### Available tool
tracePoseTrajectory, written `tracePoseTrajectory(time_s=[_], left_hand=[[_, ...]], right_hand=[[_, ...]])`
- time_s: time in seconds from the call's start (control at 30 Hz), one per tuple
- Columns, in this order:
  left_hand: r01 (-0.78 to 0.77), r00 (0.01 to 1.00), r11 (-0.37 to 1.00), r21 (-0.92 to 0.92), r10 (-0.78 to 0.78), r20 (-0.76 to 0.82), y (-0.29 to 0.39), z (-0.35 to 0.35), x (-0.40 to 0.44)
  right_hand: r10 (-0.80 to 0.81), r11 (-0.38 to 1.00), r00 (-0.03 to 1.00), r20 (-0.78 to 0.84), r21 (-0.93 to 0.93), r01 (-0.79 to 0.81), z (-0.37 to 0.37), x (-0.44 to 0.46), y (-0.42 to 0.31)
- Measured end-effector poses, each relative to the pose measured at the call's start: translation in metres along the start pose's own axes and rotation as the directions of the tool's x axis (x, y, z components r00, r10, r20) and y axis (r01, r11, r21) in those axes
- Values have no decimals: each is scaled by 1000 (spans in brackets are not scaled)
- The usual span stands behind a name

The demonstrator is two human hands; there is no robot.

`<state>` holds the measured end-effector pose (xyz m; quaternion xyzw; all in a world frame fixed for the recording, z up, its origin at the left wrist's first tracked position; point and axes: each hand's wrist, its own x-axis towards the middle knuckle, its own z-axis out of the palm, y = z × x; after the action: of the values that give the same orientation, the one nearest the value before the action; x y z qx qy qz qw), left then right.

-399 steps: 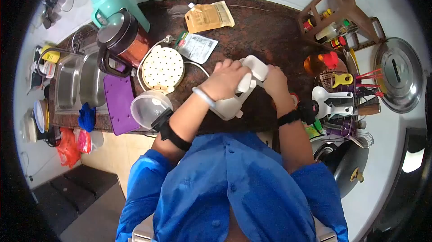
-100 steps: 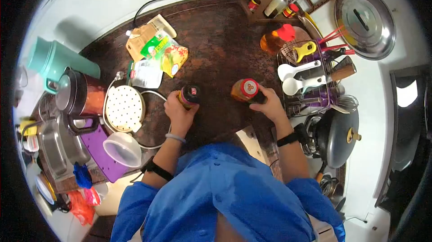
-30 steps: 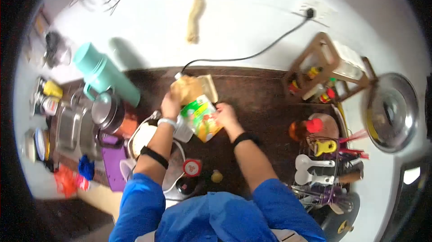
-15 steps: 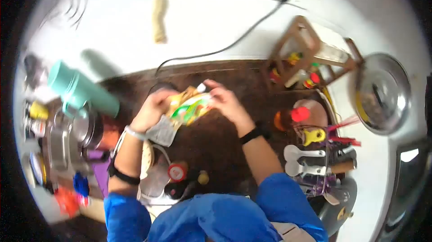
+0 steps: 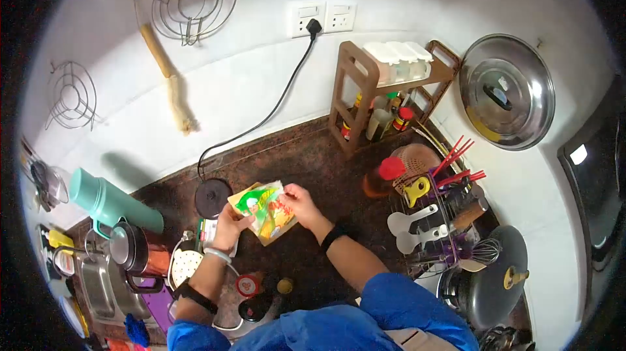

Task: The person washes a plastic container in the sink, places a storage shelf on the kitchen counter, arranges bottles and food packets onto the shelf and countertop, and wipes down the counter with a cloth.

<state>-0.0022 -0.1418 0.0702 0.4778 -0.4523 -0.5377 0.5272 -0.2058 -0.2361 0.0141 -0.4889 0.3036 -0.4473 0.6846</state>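
Between my two hands is a green, yellow and white printed packet (image 5: 264, 211), tilted with its front toward me. My left hand (image 5: 228, 228) is closed on its left edge, thumb on the front. The fingers of my right hand (image 5: 304, 207) pinch the upper right corner. Just beyond the packet, on the dark counter (image 5: 313, 155), stands a round black base (image 5: 213, 198) with a cord. Nearer my body are a jar with a red and white lid (image 5: 248, 285) and a small yellowish cap (image 5: 285, 286).
A brown rack (image 5: 355, 80) with seasoning containers stands at the back right, near a red-capped bottle (image 5: 385, 178) and a utensil basket (image 5: 450, 240). Leftward are a teal thermos (image 5: 117, 201), a kettle (image 5: 137, 250) and a sink (image 5: 98, 289). A pot lid (image 5: 507, 92) hangs on the wall.
My view has turned and sharpened, showing more wall. The packet, crumpled and blurred before, now lies flatter with its printed front toward me. Both hands still hold it.
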Motion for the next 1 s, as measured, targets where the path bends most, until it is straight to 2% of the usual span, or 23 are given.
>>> tracePoseTrajectory(time_s=[0.07, 0.13, 0.2, 0.23, 0.27, 0.33, 0.37, 0.4, 0.43, 0.47, 0.5, 0.53, 0.57, 0.6, 0.63, 0.67, 0.73, 0.87, 1.0], left_hand=[[32, 992, 999, 6, -31, -126, -2, 5, 4], [9, 987, 998, 54, 0, -163, 2, 9, 6], [-24, 992, 998, 58, 31, -122, 8, 12, 5], [-34, 992, 998, 60, 41, -120, 10, 15, 6], [-49, 987, 998, 48, 56, -151, 12, 18, 8], [-74, 981, 997, 38, 80, -177, 20, 22, 14], [-109, 978, 994, 8, 108, -176, 30, 23, 16], [-139, 975, 990, -22, 133, -177, 39, 24, 17], [-163, 974, 986, -21, 158, -165, 49, 24, 19], [-231, 961, 973, -3, 228, -156, 56, 22, 23], [-251, 954, 968, 8, 248, -168, 70, 25, 23], [-269, 946, 963, 19, 268, -180, 86, 28, 22], [-302, 937, 953, -11, 295, -189, 96, 31, 22], [-299, 936, 954, 4, 294, -195, 110, 35, 19], [-311, 930, 950, -1, 304, -206, 116, 36, 18], [-325, 923, 946, -6, 316, -221, 121, 36, 17], [-334, 914, 943, 9, 326, -241, 131, 40, 14], [-297, 920, 954, 25, 294, -258, 135, 43, 7], [-276, 924, 960, 53, 280, -260, 136, 43, 6]], right_hand=[[-62, 995, 998, 17, -73, 63, 0, -1, 0], [-54, 992, 999, 2, -113, 54, -1, -2, -7], [-130, 991, 991, 19, 28, 130, -3, -9, -17], [-131, 990, 987, 91, 60, 126, -7, -9, -25], [-143, 989, 985, 92, 57, 138, -11, -8, -34], [-47, 992, 992, 119, -112, 61, -19, -9, -58], [-241, 896, 969, 56, -370, 245, -23, -4, -76], [-378, 844, 925, 26, -401, 356, -28, 0, -107], [-615, 727, 788, 21, -370, 578, -43, 16, -124], [-636, 747, 747, -196, -400, 531, -43, 16, -165], [-753, 631, 579, -314, -596, 497, -56, 26, -195], [-750, 657, 494, -439, -419, 626, -78, 42, -217], [-693, 719, 465, -551, -575, 391, -110, 54, -239], [-801, 595, 291, -523, -745, 301, -123, 60, -261], [-753, 646, 325, -572, -735, 205, -142, 67, -273], [-756, 644, 325, -568, -734, 216, -159, 77, -276], [-777, 485, 385, -498, -864, -137, -176, 94, -278], [-822, 352, 412, -394, -919, -176, -187, 106, -277], [-772, 340, 485, -410, -912, -230, -201, 117, -281]])
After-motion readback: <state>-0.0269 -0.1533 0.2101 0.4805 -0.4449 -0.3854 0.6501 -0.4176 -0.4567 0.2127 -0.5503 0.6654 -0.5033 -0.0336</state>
